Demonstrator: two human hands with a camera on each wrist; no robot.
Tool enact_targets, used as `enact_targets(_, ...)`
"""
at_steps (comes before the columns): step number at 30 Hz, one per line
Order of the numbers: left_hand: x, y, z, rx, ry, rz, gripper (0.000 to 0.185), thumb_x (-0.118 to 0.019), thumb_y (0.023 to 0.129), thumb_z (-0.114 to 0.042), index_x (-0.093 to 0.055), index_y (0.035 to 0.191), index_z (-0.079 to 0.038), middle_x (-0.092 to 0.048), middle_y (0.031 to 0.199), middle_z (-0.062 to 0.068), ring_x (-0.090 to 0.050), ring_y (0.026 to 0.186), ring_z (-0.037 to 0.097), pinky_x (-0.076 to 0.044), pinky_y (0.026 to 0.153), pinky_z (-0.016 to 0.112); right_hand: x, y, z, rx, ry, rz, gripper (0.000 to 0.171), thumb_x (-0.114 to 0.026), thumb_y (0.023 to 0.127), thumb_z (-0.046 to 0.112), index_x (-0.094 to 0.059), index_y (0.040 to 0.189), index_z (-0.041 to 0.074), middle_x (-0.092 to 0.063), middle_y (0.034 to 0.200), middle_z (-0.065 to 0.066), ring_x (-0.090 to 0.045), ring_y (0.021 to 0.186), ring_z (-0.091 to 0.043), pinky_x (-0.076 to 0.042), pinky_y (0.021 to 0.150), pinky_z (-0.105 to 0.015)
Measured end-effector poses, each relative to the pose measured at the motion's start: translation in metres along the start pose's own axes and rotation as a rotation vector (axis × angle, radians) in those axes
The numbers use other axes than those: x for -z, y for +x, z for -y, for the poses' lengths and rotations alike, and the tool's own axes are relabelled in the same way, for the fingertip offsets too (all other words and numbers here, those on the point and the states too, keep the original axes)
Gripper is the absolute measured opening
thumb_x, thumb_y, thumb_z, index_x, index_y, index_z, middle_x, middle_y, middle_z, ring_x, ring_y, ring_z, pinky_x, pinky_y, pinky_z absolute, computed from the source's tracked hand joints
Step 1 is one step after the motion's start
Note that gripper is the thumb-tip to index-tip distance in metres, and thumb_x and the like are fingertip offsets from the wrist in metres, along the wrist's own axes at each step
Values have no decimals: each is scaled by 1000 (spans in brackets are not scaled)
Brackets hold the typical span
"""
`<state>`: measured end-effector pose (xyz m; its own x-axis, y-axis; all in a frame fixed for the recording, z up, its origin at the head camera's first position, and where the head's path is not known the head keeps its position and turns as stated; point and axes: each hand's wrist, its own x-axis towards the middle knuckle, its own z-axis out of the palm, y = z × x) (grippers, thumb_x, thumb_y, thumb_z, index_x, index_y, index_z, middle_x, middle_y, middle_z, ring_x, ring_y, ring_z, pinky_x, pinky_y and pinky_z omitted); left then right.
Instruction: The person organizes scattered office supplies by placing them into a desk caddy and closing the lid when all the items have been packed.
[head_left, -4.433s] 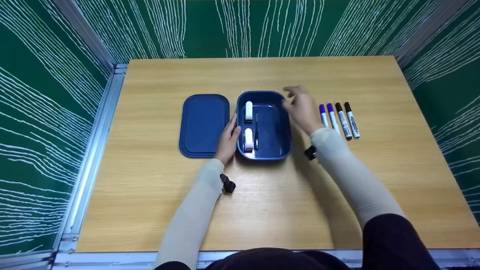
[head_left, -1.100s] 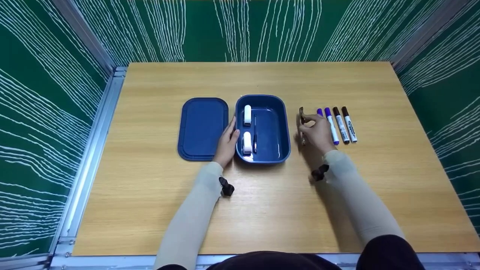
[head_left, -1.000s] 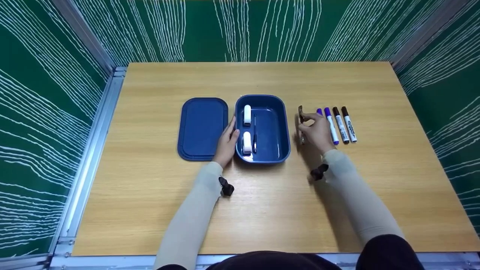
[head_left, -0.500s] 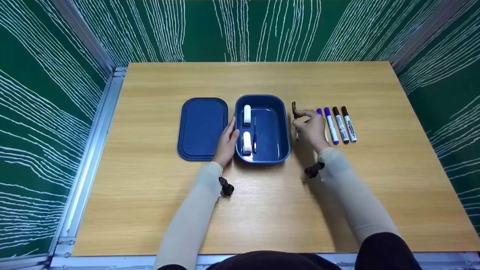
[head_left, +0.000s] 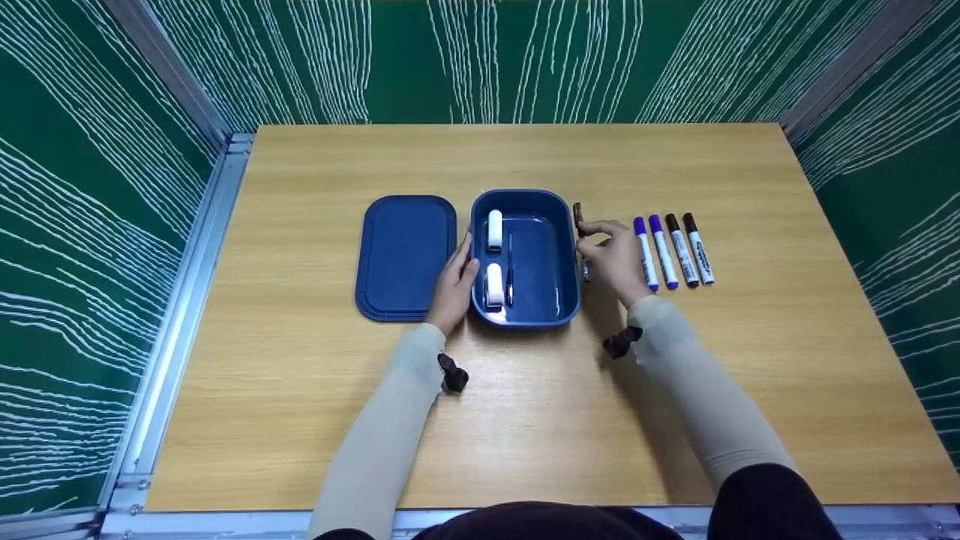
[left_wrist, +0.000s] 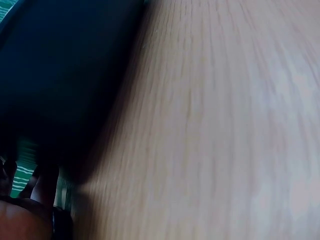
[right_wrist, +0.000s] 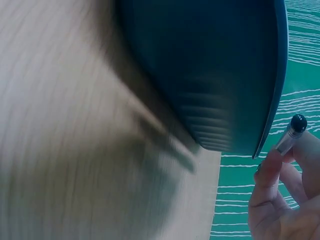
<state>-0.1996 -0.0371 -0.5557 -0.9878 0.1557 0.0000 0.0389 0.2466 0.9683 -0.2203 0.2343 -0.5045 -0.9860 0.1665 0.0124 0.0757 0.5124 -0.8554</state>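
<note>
A blue box [head_left: 525, 322] stands on the table, holding two white rounded items [head_left: 495, 229] and a slim dark pen [head_left: 511, 277] along its left half. My left hand [head_left: 452, 289] rests with straight fingers against the box's left wall. With thumb and fingertips, my right hand [head_left: 615, 259] pinches another pen [head_left: 577, 214] right at the box's right rim. In the right wrist view this pen [right_wrist: 287, 141] shows a clear barrel and a black rounded end, raised near the rim's height.
A flat blue lid [head_left: 407, 259] lies left of the box. To the right, purple-capped markers [head_left: 664, 251] and black-capped markers [head_left: 700, 251] lie in a row on the wooden table [head_left: 300, 420]. Green walls with white streaks [head_left: 412, 60] enclose the table.
My right hand, earlier at the box's far right corner without a pen, then holds a pen near the markers and has carried it left to the rim. The left hand stays at the box.
</note>
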Motion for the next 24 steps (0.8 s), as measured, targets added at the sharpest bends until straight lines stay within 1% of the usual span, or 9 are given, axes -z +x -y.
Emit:
enact_targets(5,0,-1,-1,8,-1,1,53,-42,107,-25,-26,157,-22,-24,163,5,-20,150,24,-18,123,41,-4,0,2,21,7,-19,26,-69,85,6,-75,111,5,-69,116,-9,-59,58,4,-49,54,-13)
enact_targets(9,0,-1,-1,-9,-5,1,53,-42,107,-24,-26,157,-19,-24,163,7,-20,150,25,-18,123,40,-7,-1,4,41,-18,-37,24,-70,84,7,-77,107,7,-73,110,-9,-57,54,4,-46,51,-12)
enact_targets(13,0,-1,-1,-23,-9,-1,53,-42,107,-23,-26,157,-17,-24,163,8,-20,150,25,-18,123,40,-10,-2,7,34,-33,-45,21,-71,84,9,-78,103,8,-75,103,-9,-56,54,3,-45,50,-13)
enact_targets(16,0,0,0,-22,-8,-1,53,-42,107,-23,-26,157,-16,-24,163,8,-21,150,25,-18,123,40,-11,-2,8,29,-20,-48,18,-71,84,9,-78,101,7,-75,100,-10,-57,54,1,-46,50,-13)
enact_targets(21,0,0,-1,-17,-11,-4,53,-42,107,-22,-26,157,-16,-24,163,9,-20,150,26,-17,123,41,-16,-3,11,48,16,-44,15,-71,85,8,-77,98,5,-74,94,-12,-55,52,0,-45,48,-14)
enact_targets(24,0,-1,-1,-19,-10,-8,53,-42,106,-23,-26,157,-16,-24,163,9,-20,150,27,-17,123,41,-20,-4,13,63,15,-46,13,-72,85,9,-77,96,5,-73,92,-10,-55,54,0,-44,48,-14)
